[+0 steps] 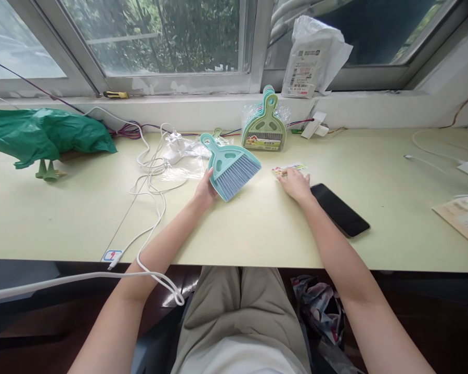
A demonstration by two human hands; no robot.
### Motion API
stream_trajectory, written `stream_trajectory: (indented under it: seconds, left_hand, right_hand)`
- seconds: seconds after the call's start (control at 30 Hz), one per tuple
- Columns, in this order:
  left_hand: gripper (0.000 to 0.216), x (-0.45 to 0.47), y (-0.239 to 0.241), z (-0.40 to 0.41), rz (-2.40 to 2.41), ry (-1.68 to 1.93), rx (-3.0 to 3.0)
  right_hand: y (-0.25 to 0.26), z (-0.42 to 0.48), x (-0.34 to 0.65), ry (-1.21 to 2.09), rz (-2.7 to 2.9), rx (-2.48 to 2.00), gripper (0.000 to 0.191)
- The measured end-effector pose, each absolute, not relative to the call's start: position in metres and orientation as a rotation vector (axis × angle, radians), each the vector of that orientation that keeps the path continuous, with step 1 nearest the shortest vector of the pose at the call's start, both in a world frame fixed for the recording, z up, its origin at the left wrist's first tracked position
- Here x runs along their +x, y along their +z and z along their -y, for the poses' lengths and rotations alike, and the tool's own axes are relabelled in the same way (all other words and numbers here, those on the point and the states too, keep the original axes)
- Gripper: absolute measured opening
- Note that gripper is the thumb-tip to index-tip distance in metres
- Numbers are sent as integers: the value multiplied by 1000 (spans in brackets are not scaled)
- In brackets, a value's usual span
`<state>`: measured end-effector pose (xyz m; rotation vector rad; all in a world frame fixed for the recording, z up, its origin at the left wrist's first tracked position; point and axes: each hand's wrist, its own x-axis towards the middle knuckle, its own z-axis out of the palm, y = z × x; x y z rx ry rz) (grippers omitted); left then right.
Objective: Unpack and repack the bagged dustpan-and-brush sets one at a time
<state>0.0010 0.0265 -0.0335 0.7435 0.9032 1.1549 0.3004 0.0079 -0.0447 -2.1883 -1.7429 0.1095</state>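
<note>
In the head view my left hand (206, 190) grips a mint-green dustpan (226, 155) by its left edge, tilted above the table. A small brush with grey-blue bristles (237, 177) sits in the pan. My right hand (295, 185) is over a colourful printed card (290, 169) on the table, its fingers closed at the card's near edge; the fingertips are partly hidden. Behind, a row of similar dustpan sets (265, 124) stands against the wall, the front one green with a printed card on it.
A black phone (341, 210) lies beside my right forearm. White cables (150, 189) and clear plastic wrapping (181, 161) are at left, near a green plastic bag (49, 134). A white package (314, 57) stands on the windowsill; a paper packet (462, 215) lies far right.
</note>
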Motion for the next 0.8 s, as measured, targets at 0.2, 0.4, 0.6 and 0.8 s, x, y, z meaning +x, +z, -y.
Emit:
stream_trajectory:
  seconds: [0.2,0.4,0.6,0.8]
  left_hand:
    - [35,2,-28,-25,-910,1239,632]
    - [41,1,-27,-23,-893,1254,693]
    - [51,-1,-28,-20,-907,1224,768]
    - [56,0,-32,-18,-903,1183,852]
  right_hand:
    - [-44,-2,263,81,1949,-1883,30]
    - [-48,1,260,227,2068,-1825,46]
    - [-36,2,260,221,1771,-1829,41]
    - [-11,13,251,60,1337,-1705,68]
